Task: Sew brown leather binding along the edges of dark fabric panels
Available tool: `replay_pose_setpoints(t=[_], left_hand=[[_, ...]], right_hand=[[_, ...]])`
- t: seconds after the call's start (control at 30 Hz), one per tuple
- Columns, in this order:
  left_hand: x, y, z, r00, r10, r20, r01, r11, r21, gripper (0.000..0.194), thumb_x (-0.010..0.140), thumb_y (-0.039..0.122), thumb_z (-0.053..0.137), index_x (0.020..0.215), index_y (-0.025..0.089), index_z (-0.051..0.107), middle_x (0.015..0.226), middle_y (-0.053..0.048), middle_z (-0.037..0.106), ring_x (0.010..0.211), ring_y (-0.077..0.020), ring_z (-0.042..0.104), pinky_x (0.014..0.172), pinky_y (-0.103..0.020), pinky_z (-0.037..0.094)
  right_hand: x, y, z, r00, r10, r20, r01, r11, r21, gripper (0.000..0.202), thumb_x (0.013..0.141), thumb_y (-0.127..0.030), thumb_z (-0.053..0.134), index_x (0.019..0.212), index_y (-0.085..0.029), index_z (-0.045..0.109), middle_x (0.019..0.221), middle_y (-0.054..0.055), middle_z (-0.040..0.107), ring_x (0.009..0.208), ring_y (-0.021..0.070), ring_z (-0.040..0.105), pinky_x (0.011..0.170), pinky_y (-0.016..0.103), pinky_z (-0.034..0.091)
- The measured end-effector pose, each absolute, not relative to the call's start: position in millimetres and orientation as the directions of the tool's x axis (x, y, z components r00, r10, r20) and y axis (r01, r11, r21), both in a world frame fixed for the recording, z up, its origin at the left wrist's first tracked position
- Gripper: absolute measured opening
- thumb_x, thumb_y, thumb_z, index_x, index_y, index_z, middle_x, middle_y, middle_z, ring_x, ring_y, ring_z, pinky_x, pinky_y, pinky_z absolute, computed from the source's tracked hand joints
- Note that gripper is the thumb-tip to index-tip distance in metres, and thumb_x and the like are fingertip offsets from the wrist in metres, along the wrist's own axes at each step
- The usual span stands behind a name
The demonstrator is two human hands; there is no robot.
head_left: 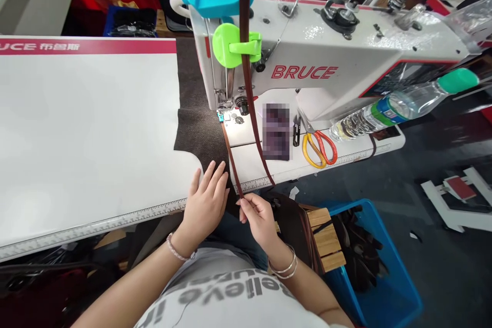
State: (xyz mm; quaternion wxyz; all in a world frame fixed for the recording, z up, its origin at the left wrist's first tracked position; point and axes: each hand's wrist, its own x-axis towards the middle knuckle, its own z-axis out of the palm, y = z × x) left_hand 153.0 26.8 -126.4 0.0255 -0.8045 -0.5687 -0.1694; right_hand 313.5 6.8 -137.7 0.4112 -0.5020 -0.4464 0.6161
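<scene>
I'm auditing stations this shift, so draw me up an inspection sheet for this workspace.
Surface: white table, ruler scale along its front edge.
Work pieces: dark fabric reaching the sewing machine; narrow brown strip running forward from it.
Clutter: scissors, black snips, bottle, one blurred item.
Hands: left hand resting on the fabric; right hand pinching the strip.
Cables: nothing clearly seen.
Surroundings: blue bin holding dark pieces.
</scene>
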Motion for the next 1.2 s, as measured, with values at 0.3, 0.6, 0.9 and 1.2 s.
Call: replay_pose_setpoints(t=[0.3,0.6,0.9,1.2], left_hand=[[146.5,26.5,-123.7,0.377,0.900,0.220,0.916,-0.397,0.055,0.037,0.097,0.020,0.040,0.129,0.011,0.056,0.152,-0.012,0.042,0.142,-0.0336,0.036,0.114,-0.056,0.031],[145.1,32.9,-118.4,0.401,0.901,0.165,0.905,-0.418,0.079,0.045,0.099,0.022,0.032,0.140,0.012,0.048,0.155,-0.009,0.037,0.144,-0.0333,0.032,0.114,-0.061,0.029],[141.3,35.9,-117.6,0.400,0.903,0.159,0.898,-0.421,0.128,0.050,0.099,0.024,0.035,0.148,0.014,0.038,0.154,-0.010,0.038,0.145,-0.0323,0.030,0.116,-0.061,0.026],[136.9,33.8,-119.1,0.414,0.883,0.220,0.882,-0.449,0.146,0.044,0.097,0.022,0.038,0.139,0.013,0.050,0.151,-0.013,0.043,0.143,-0.0338,0.034,0.115,-0.060,0.029]], right_hand=[[309.5,7.6,-135.8,-0.174,0.961,-0.214,-0.037,-0.224,-0.974,0.025,0.094,-0.037,0.055,0.081,-0.017,0.064,0.052,-0.004,0.053,0.048,0.0094,0.049,0.051,0.022,0.039],[302.0,11.5,-127.6,-0.191,0.966,-0.174,0.004,-0.176,-0.984,0.027,0.095,-0.037,0.053,0.079,-0.018,0.064,0.052,-0.004,0.052,0.048,0.0099,0.048,0.051,0.023,0.039],[301.6,17.3,-128.0,-0.172,0.970,-0.173,0.057,-0.166,-0.985,0.027,0.095,-0.038,0.052,0.080,-0.018,0.064,0.053,-0.003,0.053,0.049,0.0106,0.050,0.052,0.023,0.040],[300.6,21.2,-131.3,-0.132,0.970,-0.203,0.046,-0.199,-0.979,0.027,0.094,-0.040,0.053,0.081,-0.018,0.063,0.053,-0.003,0.053,0.049,0.0112,0.051,0.052,0.024,0.042]])
